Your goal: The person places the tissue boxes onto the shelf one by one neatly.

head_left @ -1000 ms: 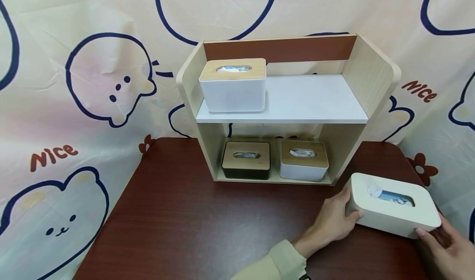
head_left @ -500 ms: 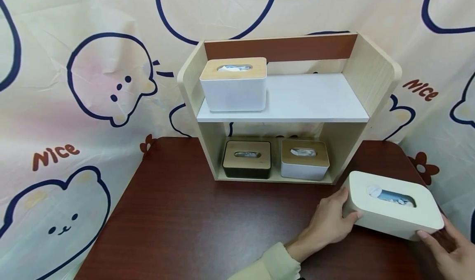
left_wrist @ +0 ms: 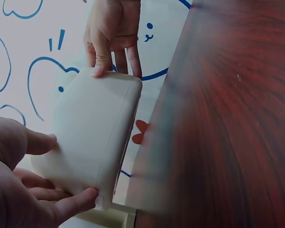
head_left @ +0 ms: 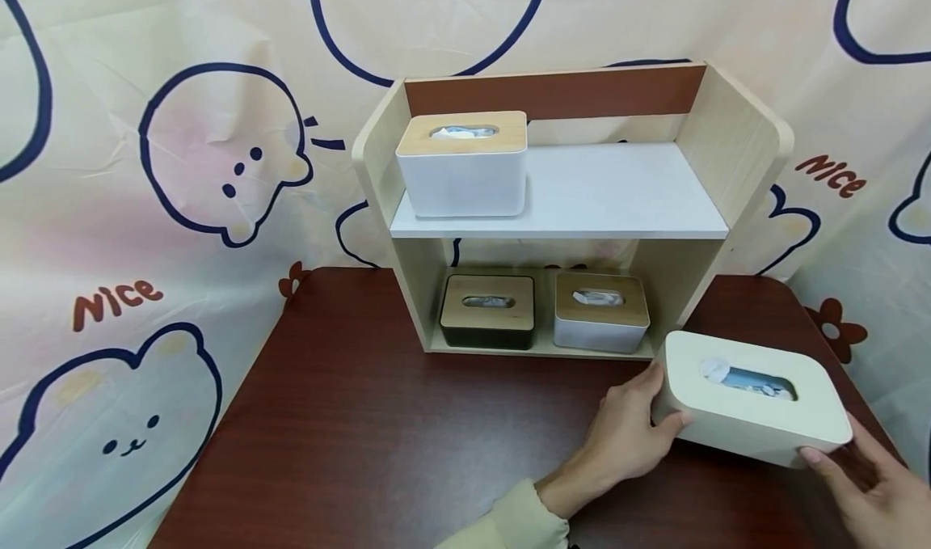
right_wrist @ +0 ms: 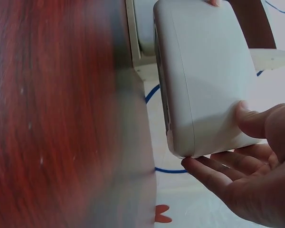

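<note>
A long white tissue box (head_left: 749, 424) with an oval slot, tissue showing inside, is held between both hands at the table's right side. My left hand (head_left: 631, 429) grips its left end, thumb on the near side. At the opposite end my right hand (head_left: 869, 484) holds the box, thumb on the front and fingers round the end. In both wrist views, patterned wall cloth shows between the box (left_wrist: 92, 128) and the dark tabletop. Just left and behind stands a two-level shelf (head_left: 604, 193), its lower right corner close to the box.
On the upper shelf, at left, sits a white tissue box with a wooden lid (head_left: 465, 181). The lower level bears a black wood-lidded box (head_left: 487, 331) and a smaller white one (head_left: 602, 331). Patterned cloth (head_left: 218, 153) covers the wall behind the dark wooden table (head_left: 378, 444).
Both hands have carried the white tissue box a short way left, toward the shelf. The boxes on the shelf stay where they were; the head view has shifted slightly.
</note>
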`<state>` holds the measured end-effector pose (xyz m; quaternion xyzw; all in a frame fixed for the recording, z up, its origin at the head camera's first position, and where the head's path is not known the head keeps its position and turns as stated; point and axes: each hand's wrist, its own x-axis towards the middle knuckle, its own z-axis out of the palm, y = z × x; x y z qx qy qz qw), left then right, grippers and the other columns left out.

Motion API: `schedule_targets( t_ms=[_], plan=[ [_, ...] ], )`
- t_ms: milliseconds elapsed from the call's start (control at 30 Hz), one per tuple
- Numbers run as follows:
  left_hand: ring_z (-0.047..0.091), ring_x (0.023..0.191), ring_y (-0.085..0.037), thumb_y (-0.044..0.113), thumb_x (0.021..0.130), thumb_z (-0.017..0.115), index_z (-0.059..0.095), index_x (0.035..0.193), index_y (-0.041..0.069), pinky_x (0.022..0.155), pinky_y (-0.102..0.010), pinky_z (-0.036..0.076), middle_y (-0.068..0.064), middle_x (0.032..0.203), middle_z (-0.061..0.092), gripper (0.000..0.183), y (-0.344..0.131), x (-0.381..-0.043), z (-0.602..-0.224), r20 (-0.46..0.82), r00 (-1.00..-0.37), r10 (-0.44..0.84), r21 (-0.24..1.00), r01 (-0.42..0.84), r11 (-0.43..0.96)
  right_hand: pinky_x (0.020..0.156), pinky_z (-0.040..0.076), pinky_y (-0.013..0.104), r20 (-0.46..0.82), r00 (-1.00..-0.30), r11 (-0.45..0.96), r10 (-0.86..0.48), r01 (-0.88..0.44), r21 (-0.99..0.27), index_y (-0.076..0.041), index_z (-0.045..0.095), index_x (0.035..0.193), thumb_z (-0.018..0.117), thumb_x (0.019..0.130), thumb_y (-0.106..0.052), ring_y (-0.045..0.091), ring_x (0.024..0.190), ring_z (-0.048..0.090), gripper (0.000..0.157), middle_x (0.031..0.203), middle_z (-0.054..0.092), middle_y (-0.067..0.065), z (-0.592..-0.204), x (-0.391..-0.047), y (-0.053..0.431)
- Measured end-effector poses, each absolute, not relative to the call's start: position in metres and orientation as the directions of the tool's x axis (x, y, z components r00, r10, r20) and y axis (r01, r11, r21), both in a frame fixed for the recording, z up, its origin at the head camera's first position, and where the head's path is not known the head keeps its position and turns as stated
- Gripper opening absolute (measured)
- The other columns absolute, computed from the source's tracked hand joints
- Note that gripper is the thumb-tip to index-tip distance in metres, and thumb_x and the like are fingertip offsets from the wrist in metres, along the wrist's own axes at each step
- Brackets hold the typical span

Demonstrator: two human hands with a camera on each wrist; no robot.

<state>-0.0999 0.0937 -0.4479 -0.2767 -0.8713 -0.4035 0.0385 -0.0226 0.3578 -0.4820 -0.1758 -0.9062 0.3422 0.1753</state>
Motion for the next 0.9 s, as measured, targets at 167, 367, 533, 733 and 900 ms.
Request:
schedule_targets(
  t_ms=[167,367,533,733,900],
  plan=[
    [0.057,0.14,-0.005,0.029,0.104,0.073,0.046,0.163,0.011,0.106,-0.013,0.051,0.001,0.162,0.055,0.068,0.08,-0.1,-0.443,0.271,-0.856,0.44,0.725,0.482,0.492,0.056,0.035,-0.005,0.182,-0.884,0.753,0.429,0.239,-0.613,-0.008,0.028,0.17,0.073,0.104,-0.014,0.063,0.129,0.056,0.08,0.159,0.046,0.037,-0.47,-0.026,0.347],
    [0.058,0.137,-0.005,0.025,0.104,0.073,0.043,0.164,0.007,0.094,-0.008,0.054,-0.003,0.164,0.052,0.069,0.063,-0.101,-0.438,0.228,-0.874,0.43,0.796,0.422,0.434,0.053,0.036,-0.002,0.179,-0.894,0.774,0.41,0.238,-0.586,-0.007,0.029,0.169,0.078,0.1,-0.019,0.064,0.12,0.061,0.085,0.153,0.051,0.04,-0.462,-0.03,0.333],
    [0.055,0.143,-0.009,0.023,0.105,0.072,0.041,0.164,0.005,0.095,-0.011,0.055,-0.005,0.166,0.049,0.069,0.05,-0.101,-0.436,0.221,-0.88,0.421,0.825,0.398,0.4,0.055,0.052,0.011,0.142,-0.897,0.763,0.419,0.264,-0.59,-0.008,0.03,0.169,0.079,0.1,-0.022,0.065,0.124,0.059,0.086,0.154,0.049,0.039,-0.456,-0.033,0.318],
    [0.053,0.144,-0.012,0.022,0.105,0.072,0.041,0.163,0.003,0.097,-0.014,0.056,-0.008,0.167,0.048,0.069,0.033,-0.1,-0.434,0.214,-0.895,0.391,0.858,0.363,0.362,0.069,0.063,0.04,0.149,-0.905,0.768,0.399,0.242,-0.593,-0.008,0.034,0.168,0.078,0.101,-0.025,0.063,0.128,0.058,0.081,0.153,0.05,0.037,-0.447,-0.038,0.302],
    [0.056,0.141,-0.011,0.021,0.103,0.075,0.044,0.162,0.003,0.097,-0.018,0.059,-0.008,0.165,0.05,0.069,0.018,-0.1,-0.43,0.223,-0.91,0.349,0.867,0.349,0.357,0.089,0.053,0.069,0.176,-0.922,0.776,0.346,0.176,-0.606,-0.008,0.037,0.167,0.077,0.102,-0.028,0.06,0.132,0.058,0.079,0.151,0.053,0.035,-0.445,-0.041,0.29]
  ],
)
